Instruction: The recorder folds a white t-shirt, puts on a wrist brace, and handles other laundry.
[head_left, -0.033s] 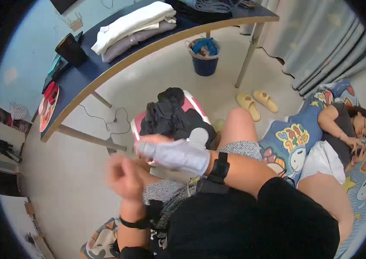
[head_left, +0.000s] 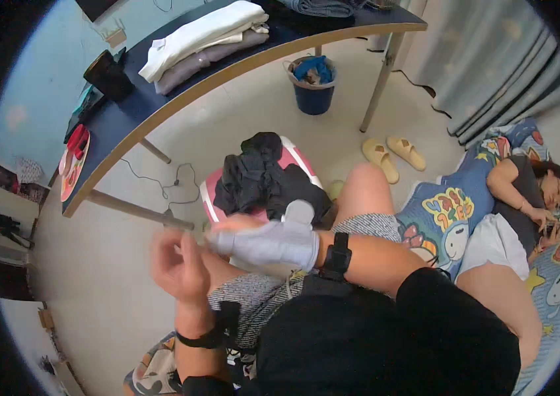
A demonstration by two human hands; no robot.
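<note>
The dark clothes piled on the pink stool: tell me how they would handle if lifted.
The dark clothes would probably be floppy: they lie crumpled and drape over the pink stool. They look light, being thin folds of fabric. Separate pieces seem heaped together, so one may well slide off when another is pulled.

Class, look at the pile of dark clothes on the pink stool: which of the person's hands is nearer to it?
Right. The right hand, wrapped in a grey cloth, sits just below the dark clothes. The left hand is farther off, lower and to the left.
</note>
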